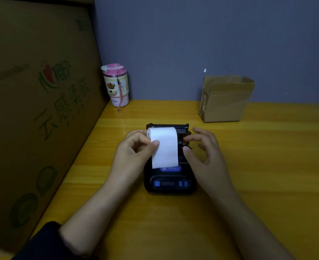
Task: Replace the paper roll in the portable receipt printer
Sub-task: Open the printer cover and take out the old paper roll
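Note:
A small black receipt printer with blue buttons lies on the yellow table, its lid swung open at the far end. A white paper roll sits in the open bay, with a strip of paper drawn toward me over the printer's body. My left hand pinches the left edge of the paper between thumb and fingers. My right hand hovers at the printer's right side, fingers spread and curled, holding nothing. The bay under the paper is hidden.
A large printed cardboard box walls off the left side. A pink-lidded cup stands at the back left corner. A small open cardboard box stands at the back right against the grey wall.

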